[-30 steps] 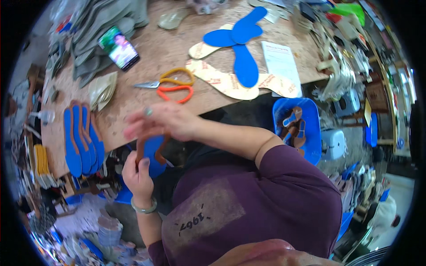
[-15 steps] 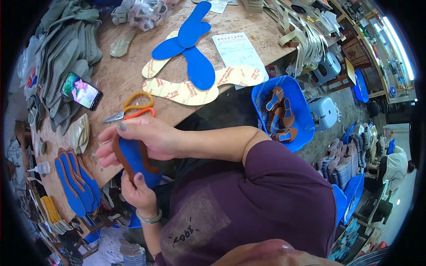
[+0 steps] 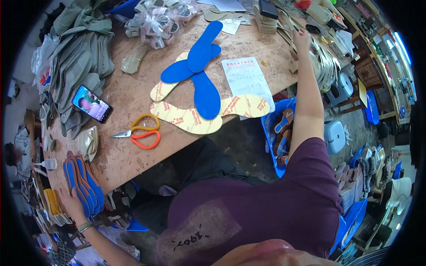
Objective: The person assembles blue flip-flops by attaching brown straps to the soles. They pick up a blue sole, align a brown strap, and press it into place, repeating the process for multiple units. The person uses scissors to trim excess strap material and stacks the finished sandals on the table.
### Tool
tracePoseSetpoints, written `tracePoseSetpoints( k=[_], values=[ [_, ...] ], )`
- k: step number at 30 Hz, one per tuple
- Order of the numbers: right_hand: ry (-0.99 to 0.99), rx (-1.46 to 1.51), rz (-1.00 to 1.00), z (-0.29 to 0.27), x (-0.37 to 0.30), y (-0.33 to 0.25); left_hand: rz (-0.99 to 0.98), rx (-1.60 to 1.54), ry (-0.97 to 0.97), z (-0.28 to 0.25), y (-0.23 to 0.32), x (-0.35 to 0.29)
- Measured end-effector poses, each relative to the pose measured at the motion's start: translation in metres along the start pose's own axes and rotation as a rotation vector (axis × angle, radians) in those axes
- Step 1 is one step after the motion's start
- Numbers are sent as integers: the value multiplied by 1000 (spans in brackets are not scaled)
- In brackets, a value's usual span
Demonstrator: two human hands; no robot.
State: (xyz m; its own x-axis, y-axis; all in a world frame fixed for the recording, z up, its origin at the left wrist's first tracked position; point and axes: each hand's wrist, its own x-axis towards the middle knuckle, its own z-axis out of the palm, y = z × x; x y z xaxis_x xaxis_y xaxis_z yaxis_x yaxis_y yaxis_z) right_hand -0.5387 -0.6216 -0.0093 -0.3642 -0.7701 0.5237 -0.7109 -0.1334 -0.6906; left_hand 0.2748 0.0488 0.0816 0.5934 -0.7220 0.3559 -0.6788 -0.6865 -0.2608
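At the table's lower left corner my left hand is open, its fingers stretched out against the side of a stack of blue insoles with brown edging. My right arm reaches far across to the back right. There my right hand is closed at a bundle of long cream strips, seemingly around one strip; its fingertips are small in view. Several plain blue insoles lie overlapped mid-table, partly over cream printed insole sheets. Scissors with orange and yellow handles lie nearer me.
A phone lies beside a heap of grey shoe pieces. A written paper sheet is near the right edge. A blue bin of brown-edged pieces stands below. At the left are a small white bottle and yellow pieces.
Both hands were together holding a blue insole with brown edging; it has left them. The left hand has moved left to the insole stack, the right out to the strips. The view has shifted slightly.
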Motion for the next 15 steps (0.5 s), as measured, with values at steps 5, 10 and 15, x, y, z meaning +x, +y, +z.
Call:
tracePoseSetpoints(
  k=[5,10,15],
  values=[
    [-178,-140,-47,36,2,-24,54,-153,80,-18,83,-20],
    [-155,-117,-112,80,-19,-68,81,-376,64,-53,165,-39],
    [-123,-217,-9,116,-25,-50,150,-529,-16,-66,215,-50]
  ],
)
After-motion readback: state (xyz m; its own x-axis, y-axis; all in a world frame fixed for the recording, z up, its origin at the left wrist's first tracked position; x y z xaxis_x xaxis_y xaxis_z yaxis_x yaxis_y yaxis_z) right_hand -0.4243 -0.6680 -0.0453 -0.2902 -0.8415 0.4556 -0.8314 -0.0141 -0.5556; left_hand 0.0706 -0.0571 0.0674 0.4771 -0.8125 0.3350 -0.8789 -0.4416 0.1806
